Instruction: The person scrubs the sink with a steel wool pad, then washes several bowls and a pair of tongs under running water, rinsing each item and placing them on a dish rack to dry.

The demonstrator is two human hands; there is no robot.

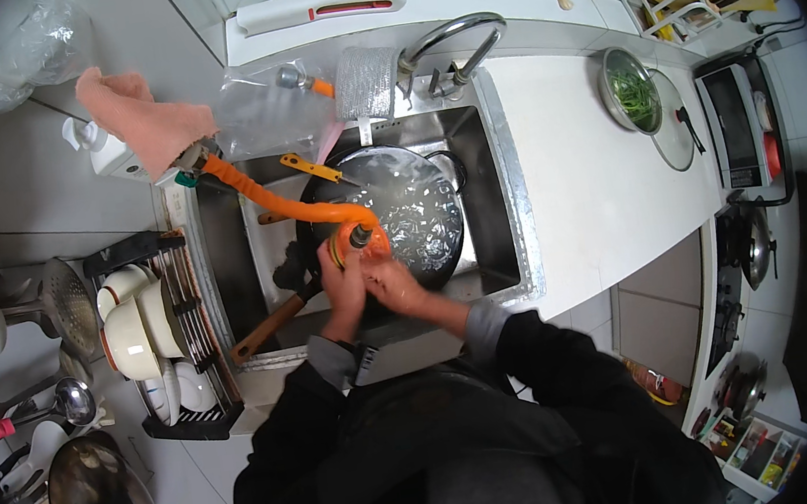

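My left hand (pixel 343 280) grips a round orange item (pixel 377 242), bowl-like and partly hidden by my fingers, beneath the nozzle of an orange faucet hose (pixel 277 205). My right hand (pixel 396 283) touches its near side; motion blur hides whether those fingers hold anything. Both hands are over a dark wok (pixel 457 245) of rippling water in the steel sink (pixel 493 256). The wok has a wooden handle (pixel 273 330) and a black loop handle. Near its far left rim lies a yellow-handled knife (pixel 310 167). A dark scrubber (pixel 292 266) sits left of the wok.
A peach cloth (pixel 150 124) drapes over the hose's base. Left stands a dish rack (pixel 194 421) with bowls. The white counter (pixel 578 193) on the right bears a metal bowl (pixel 615 101) of green vegetables beside a glass lid (pixel 675 135). A curved faucet (pixel 492 18) rises behind the sink.
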